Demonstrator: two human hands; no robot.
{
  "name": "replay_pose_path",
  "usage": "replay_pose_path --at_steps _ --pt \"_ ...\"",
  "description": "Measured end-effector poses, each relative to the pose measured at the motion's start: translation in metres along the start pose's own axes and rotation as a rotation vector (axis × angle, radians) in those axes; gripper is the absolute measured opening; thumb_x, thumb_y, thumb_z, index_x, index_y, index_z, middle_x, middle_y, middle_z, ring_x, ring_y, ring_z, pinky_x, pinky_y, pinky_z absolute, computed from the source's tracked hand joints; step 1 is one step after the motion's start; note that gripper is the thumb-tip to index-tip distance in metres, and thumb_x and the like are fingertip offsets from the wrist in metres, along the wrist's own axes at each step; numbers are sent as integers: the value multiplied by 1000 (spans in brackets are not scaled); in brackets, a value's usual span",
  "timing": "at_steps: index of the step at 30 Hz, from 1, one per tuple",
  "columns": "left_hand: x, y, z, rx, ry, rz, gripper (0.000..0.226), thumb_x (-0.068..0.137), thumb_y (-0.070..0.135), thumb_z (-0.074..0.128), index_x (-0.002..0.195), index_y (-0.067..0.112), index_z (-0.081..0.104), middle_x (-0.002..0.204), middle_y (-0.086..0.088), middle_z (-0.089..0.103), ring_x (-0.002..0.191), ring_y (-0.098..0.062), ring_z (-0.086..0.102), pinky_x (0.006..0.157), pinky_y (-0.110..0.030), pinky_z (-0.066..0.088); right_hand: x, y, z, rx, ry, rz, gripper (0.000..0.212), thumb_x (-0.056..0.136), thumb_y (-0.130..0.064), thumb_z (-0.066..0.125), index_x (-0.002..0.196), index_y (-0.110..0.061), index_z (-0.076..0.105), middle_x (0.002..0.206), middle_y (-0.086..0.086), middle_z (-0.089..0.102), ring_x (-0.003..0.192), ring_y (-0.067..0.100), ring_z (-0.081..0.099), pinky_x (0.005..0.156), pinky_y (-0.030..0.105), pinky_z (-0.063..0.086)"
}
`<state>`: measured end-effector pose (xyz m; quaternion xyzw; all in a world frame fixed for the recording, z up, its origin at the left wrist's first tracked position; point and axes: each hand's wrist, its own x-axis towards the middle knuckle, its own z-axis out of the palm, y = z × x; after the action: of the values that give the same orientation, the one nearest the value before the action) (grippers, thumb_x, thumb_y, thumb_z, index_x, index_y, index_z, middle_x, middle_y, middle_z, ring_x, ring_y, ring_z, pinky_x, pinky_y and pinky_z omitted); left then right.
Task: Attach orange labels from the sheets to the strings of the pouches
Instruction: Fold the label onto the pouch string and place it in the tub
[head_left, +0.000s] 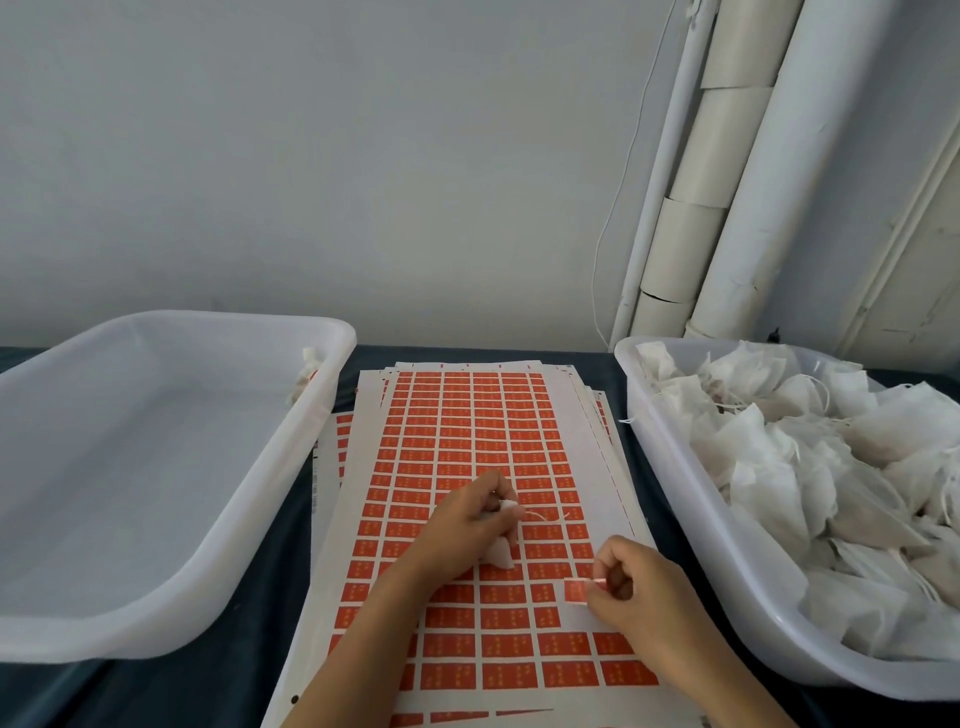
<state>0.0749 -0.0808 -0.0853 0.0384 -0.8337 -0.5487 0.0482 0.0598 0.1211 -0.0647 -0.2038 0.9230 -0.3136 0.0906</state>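
Item: label sheets (467, 441), stacked on a dark table (270, 519) between two white tubs. Top sheet carries a grid of orange labels; a bare patch at its right side shows where some are gone.

Item: left hand (467, 525). Fingers curled round a small white pouch (500, 553), held just above the sheet; its string (548, 516) trails free to the right.

Item: right hand (639, 587). Thumb and forefinger pinch one orange label (582, 591), its near edge lifted, the far part seemingly on the backing yet.

Item: right tub (675, 467), heaped with white pouches awaiting labels. Left tub (171, 467), holding one or two pieces at its far right corner, probably finished ones.

Handling note: the step appears to be peeling. Draw the label off low and slow so it neither curls nor tears; keep fingertips on one edge to spare the glue. Hold the string taut and straight, lay it across the label's middle, then fold the label shut evenly, corners matched.
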Motion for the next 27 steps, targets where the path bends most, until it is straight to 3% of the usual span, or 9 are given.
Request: replay_pose_path --at_steps 7,12,16,19,24,27 --pt "0 0 0 -1 5 -9 6 96 26 52 92 23 54 79 10 67 72 1 65 62 -12 49 3 0 -7 133 13 -8 13 86 -26 64 79 -19 55 86 -9 65 77 7 63 73 12 50" --pt "-1 1 -2 -127 -7 3 9 96 24 52 91 16 55 72 8 67 68 -5 64 65 -14 50 18 -17 -17 245 45 -101 10 82 -22 69 77 -20 61 73 -4 65 70 10 63 64 12 49" --pt "1 3 -4 -269 37 14 14 97 21 50 91 10 56 70 3 65 64 -8 61 66 -16 48 40 -38 -20 359 65 -162 7 84 -23 66 79 -19 62 74 -3 67 69 9 67 62 13 53" --pt "4 3 -1 -357 134 -13 16 97 21 50 90 9 59 70 3 66 64 -9 61 64 -15 48 59 -54 -17 525 107 -186 7 86 -26 64 85 -19 62 77 -4 69 68 7 68 59 12 51" --pt "12 3 5 -426 420 -69 18 94 24 54 88 10 64 70 8 68 63 -4 63 57 -11 47 78 -71 5 1030 146 -104 14 84 -29 63 89 -16 64 71 -1 65 69 17 65 71 25 56" --pt "16 3 5 -507 532 -146 13 90 25 60 85 16 68 74 8 70 76 -11 67 64 -20 54 82 -73 19 1247 154 -23 24 76 -31 66 91 -13 65 74 2 67 67 15 65 65 22 54"
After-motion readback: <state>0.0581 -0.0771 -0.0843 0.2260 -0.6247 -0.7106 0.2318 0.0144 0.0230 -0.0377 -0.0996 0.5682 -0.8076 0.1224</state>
